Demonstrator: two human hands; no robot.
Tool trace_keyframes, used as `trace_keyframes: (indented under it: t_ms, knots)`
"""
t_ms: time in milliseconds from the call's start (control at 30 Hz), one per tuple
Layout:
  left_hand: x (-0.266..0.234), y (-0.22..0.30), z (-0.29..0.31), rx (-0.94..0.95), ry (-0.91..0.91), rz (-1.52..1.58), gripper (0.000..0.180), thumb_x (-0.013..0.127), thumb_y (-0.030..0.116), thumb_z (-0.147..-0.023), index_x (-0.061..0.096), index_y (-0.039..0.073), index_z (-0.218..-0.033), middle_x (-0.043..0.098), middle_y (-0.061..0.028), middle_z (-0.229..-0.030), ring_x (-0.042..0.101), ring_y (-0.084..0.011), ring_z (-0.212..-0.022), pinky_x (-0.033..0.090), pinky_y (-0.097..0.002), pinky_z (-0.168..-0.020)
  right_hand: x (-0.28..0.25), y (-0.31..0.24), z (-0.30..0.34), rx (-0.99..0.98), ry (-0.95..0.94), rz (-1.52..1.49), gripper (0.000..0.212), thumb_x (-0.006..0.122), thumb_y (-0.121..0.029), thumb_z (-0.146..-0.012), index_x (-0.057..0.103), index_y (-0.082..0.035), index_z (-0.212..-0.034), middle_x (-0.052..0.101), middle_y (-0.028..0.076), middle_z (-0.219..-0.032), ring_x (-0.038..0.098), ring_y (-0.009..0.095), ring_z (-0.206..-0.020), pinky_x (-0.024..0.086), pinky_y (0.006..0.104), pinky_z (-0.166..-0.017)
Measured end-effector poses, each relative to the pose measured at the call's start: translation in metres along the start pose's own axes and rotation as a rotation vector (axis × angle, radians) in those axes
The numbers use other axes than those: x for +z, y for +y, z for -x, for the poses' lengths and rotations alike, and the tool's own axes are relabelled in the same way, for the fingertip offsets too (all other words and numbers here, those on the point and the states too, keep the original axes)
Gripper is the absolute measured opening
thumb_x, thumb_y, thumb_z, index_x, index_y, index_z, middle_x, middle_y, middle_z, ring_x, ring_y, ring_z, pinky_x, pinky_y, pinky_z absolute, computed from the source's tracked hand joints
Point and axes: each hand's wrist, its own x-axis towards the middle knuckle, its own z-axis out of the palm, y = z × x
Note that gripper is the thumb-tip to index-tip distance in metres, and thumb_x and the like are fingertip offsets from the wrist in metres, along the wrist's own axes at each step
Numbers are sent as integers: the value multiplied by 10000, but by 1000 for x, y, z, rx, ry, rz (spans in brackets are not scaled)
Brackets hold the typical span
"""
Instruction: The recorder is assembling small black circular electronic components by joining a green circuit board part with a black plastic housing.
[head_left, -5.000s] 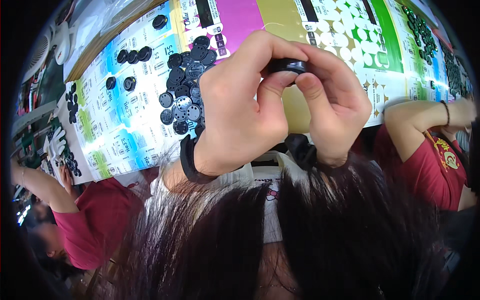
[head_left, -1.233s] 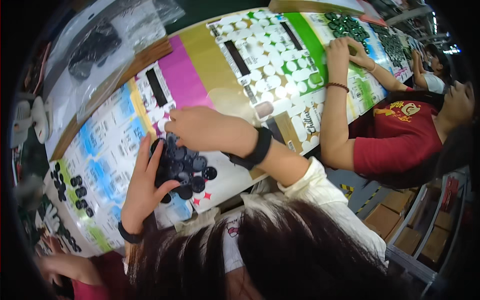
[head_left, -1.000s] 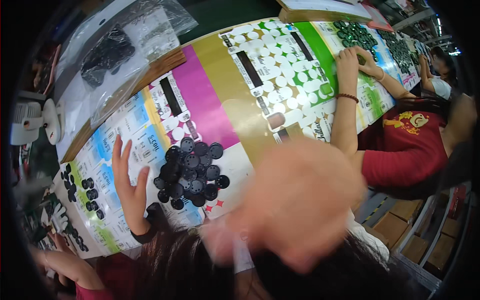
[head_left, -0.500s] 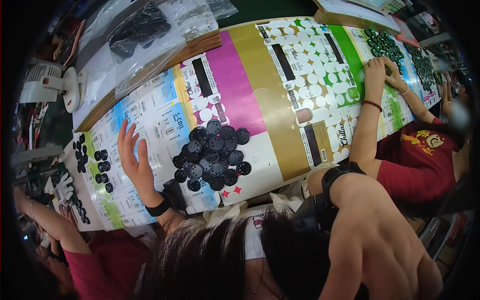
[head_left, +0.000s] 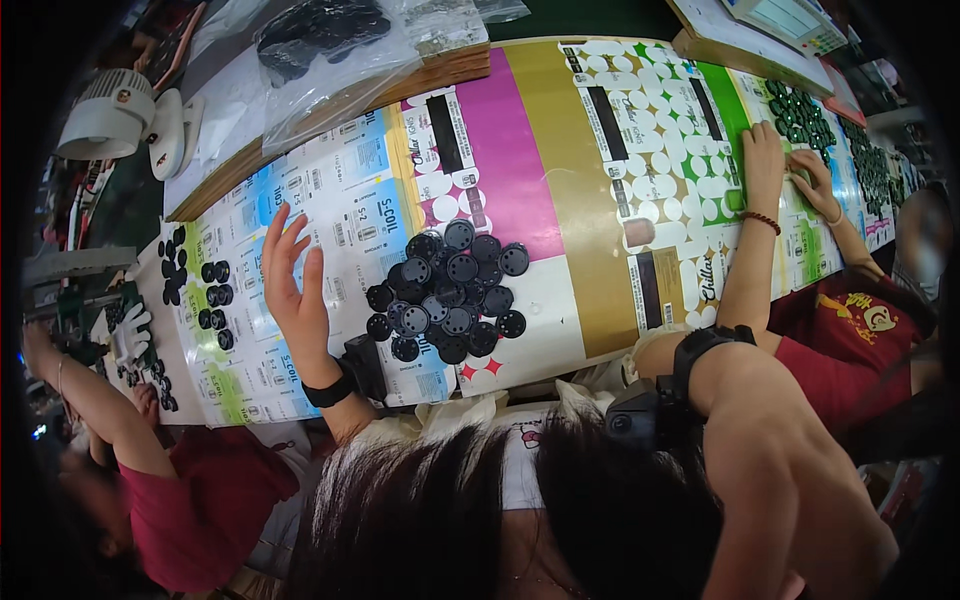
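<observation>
A heap of black round discs with small holes [head_left: 450,290] lies loose on the printed sheets that cover the table. Just left of it my left hand [head_left: 296,270] is raised with nothing in it, its fingers stretched upward and the thumb apart. A black strap circles that wrist. My right hand [head_left: 790,460] is bent back close to the camera at the lower right, also strapped at the wrist. Mostly its back shows; its fingers are out of sight, so what it touches is hidden.
Small black pieces [head_left: 216,305] stand grouped at the left, near a white fan [head_left: 105,115]. A wooden board [head_left: 440,70] with a plastic bag of black parts lies at the back. Co-workers sit on both sides; a hand [head_left: 763,160] at right works near dark green pieces [head_left: 800,115].
The whole view has shifted, so the table's things sit further right. My left hand stays raised and empty beside the discs. The right-hand co-worker's two hands have moved apart slightly.
</observation>
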Motion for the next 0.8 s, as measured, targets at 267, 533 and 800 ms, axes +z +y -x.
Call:
trace_keyframes:
  t_ms: [267,533,800]
  knots:
    - [9,1,-2,3,-29,21,269,513,92,-817,543,6,-1069,448,-125,-1241,458,-232,-1098,406,-327,-868,1,-32,2,-169,-190,-66,322,433,-75,-825,427,3,-1137,456,85,-1193,416,161,-1104,376,249,-870]
    - [21,-7,1,-38,-54,69,273,501,84,-819,537,-1,-1077,443,-115,-1247,476,-219,-1081,405,-321,-865,42,-227,92,-253,-497,-71,439,655,-149,-715,479,-26,-1099,477,135,-1160,563,205,-849,462,294,-693]
    - [1,6,0,6,-76,-68,241,516,75,-817,557,9,-1046,470,-113,-1221,479,-216,-1069,417,-313,-845,45,-110,17,99,-65,583,727,732,-121,-624,343,-140,-1237,405,141,-1093,569,255,-790,489,318,-627]
